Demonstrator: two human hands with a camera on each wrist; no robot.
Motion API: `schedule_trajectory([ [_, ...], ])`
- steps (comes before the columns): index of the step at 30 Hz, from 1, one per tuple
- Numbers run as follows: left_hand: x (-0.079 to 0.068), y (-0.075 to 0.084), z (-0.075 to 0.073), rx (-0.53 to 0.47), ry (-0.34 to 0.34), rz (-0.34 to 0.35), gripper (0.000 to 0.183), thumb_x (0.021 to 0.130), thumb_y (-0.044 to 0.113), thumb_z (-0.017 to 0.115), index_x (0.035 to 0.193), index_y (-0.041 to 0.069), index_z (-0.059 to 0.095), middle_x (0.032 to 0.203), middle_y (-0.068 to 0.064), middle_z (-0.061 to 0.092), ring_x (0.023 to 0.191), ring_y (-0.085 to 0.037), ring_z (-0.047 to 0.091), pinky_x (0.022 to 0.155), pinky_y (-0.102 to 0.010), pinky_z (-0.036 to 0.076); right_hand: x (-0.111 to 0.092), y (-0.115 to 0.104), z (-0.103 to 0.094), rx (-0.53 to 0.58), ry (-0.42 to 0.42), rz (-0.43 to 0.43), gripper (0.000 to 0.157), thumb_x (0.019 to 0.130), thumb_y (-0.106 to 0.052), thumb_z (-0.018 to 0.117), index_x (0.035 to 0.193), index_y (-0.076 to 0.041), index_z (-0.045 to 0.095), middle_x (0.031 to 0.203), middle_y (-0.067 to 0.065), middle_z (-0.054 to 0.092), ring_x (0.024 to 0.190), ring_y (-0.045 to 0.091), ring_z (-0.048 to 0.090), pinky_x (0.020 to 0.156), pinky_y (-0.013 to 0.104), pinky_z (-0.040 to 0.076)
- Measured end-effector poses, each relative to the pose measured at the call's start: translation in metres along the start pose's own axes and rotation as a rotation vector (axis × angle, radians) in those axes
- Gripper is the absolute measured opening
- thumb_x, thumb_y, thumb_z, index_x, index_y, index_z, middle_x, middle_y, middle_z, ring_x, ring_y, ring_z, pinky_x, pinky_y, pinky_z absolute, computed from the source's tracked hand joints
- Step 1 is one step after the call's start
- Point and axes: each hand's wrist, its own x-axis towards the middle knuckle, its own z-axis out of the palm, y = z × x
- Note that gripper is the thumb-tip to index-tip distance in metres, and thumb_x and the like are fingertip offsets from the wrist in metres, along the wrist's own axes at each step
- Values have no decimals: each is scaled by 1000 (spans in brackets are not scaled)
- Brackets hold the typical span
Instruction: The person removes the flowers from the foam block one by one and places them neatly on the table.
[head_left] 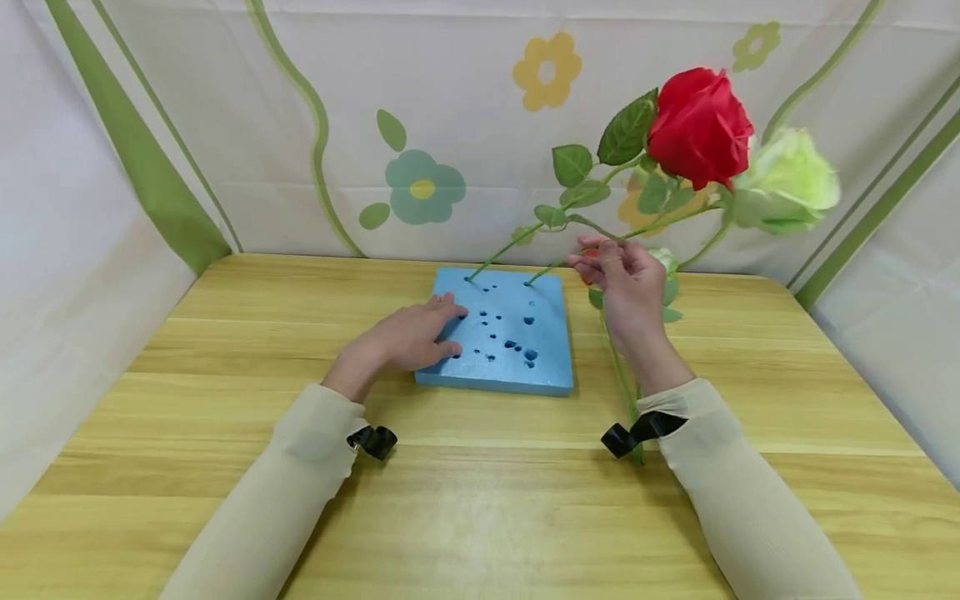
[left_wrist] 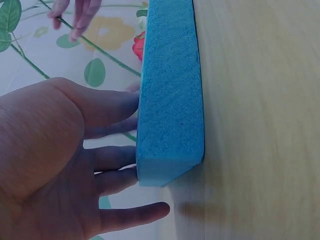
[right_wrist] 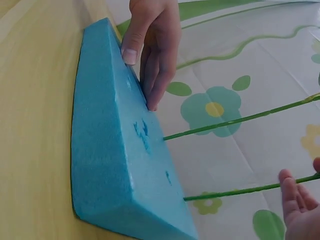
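A blue foam block (head_left: 551, 342) with several holes in its top lies on the table. My left hand (head_left: 408, 333) rests on its left side, fingers spread, thumb and fingertips at the top face. Two artificial roses stand slanted in its back holes. The red rose (head_left: 701, 129) rises from the left hole, leaning right. A pale green rose (head_left: 787, 183), blurred, leans from the right hole, partly behind the red one. My right hand (head_left: 633, 283) pinches the pale rose's green stem (right_wrist: 250, 190) partway up, between thumb and fingers.
More flowers lie on the table behind and below my right hand, their green stems (head_left: 621, 375) reaching toward my right sleeve. Some red petals and a whitish bloom (head_left: 663, 258) show around the hand. A white curtain (head_left: 480, 83) with printed flowers hangs behind the wooden table (head_left: 480, 500).
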Motion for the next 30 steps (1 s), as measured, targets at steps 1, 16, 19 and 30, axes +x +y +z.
schedule_trajectory([
  [1,1,0,0,2,1,0,64,110,30,58,165,7,36,177,-21,16,166,-37,15,134,-55,21,1,-2,-1,6,0,-31,23,109,-24,57,108,-5,71,108,4,77,95,19,80,92,28,64],
  [16,-3,-7,1,17,-1,-5,64,111,29,56,166,6,34,177,-21,15,166,-38,14,134,-56,21,9,-39,-17,140,152,-21,32,103,-25,65,103,6,73,100,13,76,80,22,71,78,25,63],
  [19,-4,-9,0,10,-1,-10,64,111,29,56,166,6,33,177,-21,14,166,-38,13,134,-56,21,10,-41,-18,169,190,35,28,104,-21,65,96,5,73,98,11,73,78,21,65,73,24,61],
  [30,-6,-9,-1,37,-7,-15,64,111,29,55,166,6,33,177,-22,15,166,-39,14,134,-57,21,15,-42,-35,-42,133,174,7,104,-7,65,102,-7,72,126,2,60,73,10,66,64,19,57],
])
